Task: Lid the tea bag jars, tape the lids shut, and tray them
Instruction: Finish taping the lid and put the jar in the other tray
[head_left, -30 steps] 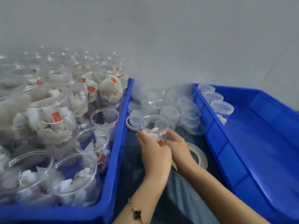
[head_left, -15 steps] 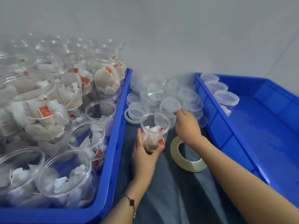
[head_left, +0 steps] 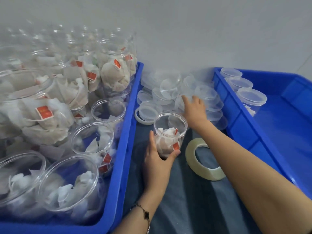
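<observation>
Head view: left hand point(head_left: 158, 163) grips open jar point(head_left: 169, 134) low on its wall, thumb one side, fingers the other
Right hand point(head_left: 194, 109): fingers spread straight over the lids point(head_left: 170, 93), touching one; nothing held yet
Jar place: on grey cloth point(head_left: 194, 196) between left bin point(head_left: 125, 144) and right bin point(head_left: 239, 114), tape roll point(head_left: 203, 159) just beside it
Jar axis: upright, mouth up
Risk: clear lids nest and overlap, so two may lift together or the heap may slide
Risk: the reaching forearm passes close to the rim; a nudge could tip the jar

text: none legible | red tea bag tags point(head_left: 44, 112): print too blurred
</observation>
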The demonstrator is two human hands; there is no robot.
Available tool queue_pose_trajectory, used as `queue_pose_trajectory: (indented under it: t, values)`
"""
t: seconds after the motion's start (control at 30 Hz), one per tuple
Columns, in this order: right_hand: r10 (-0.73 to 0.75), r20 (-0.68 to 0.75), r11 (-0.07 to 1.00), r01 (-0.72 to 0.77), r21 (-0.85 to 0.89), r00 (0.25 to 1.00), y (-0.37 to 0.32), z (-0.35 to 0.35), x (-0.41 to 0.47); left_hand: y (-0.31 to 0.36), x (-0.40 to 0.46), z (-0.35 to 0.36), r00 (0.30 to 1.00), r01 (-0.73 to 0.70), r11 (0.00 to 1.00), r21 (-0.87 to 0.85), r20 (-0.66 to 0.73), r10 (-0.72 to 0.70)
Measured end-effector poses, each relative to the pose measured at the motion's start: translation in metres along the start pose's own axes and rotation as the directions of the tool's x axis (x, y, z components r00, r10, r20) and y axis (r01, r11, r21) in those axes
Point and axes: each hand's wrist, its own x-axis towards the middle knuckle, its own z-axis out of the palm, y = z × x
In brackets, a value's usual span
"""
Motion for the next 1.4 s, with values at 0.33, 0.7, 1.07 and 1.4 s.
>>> queue_pose_trajectory:
  t: [0.33, 0.7, 1.07, 1.4]
  values:
    - [-0.395, 0.085, 0.838, 0.321, 0.442, 0.915, -0.025, -0.096, -0.069, -0.003, 0.001, 0.003, 1.000, 0.002, 1.000, -0.016, 0.001, -0.002]
    - [-0.393, 0.128, 0.909, 0.364, 0.205, 0.910, -0.044, -0.070, -0.084, 0.000, -0.001, 0.001, 1.000, 0.006, 1.000, -0.028, 0.010, -0.006]
    - [-0.152, 0.152, 0.987, 0.157, -0.024, 0.977, -0.071, -0.104, -0.082, -0.001, -0.003, -0.001, 0.999, -0.007, 0.999, -0.045, 0.031, 0.008]
    - [-0.439, 0.055, 0.891, 0.426, 0.160, 0.897, -0.060, -0.061, -0.090, -0.002, 0.001, 0.001, 0.998, 0.001, 1.000, -0.020, 0.055, 0.000]
